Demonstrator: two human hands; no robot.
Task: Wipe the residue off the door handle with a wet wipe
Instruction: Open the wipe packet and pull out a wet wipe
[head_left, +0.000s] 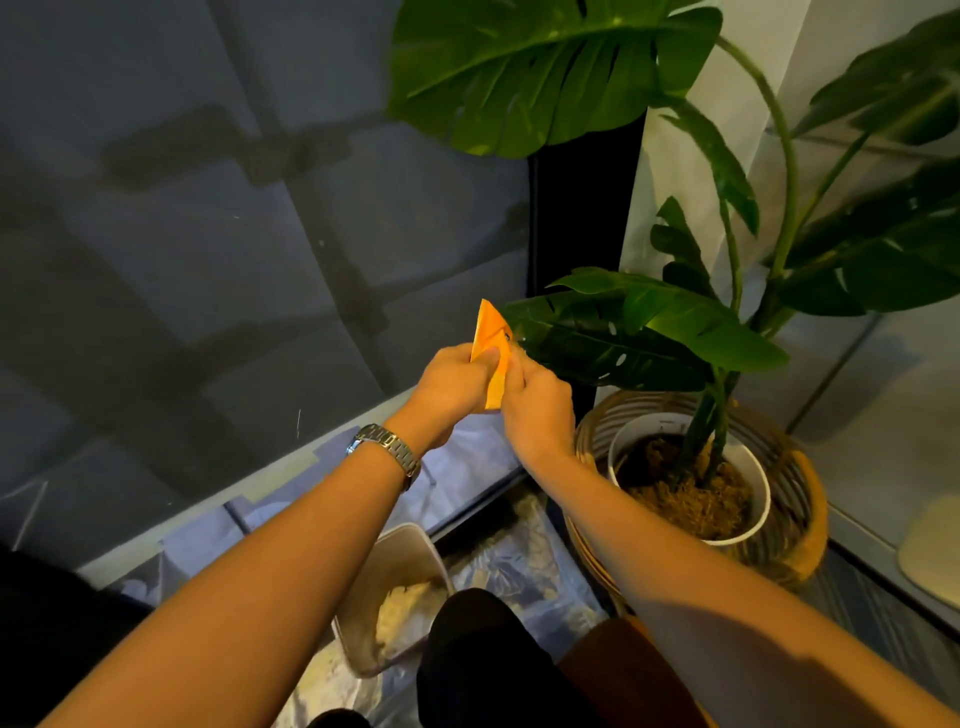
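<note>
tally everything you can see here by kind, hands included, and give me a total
hands: 2, the left hand and the right hand, both on the packet
orange packet: 1
wristwatch: 1
monstera plant: 1
white pot: 1
wicker basket: 1
plastic bin: 1
total: 8

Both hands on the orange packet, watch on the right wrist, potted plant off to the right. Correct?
One error: the wristwatch is on the left wrist, not the right, as the head view shows. The rest stands: the left hand and right hand both pinch the orange packet, and the potted plant is off to the right.
</note>
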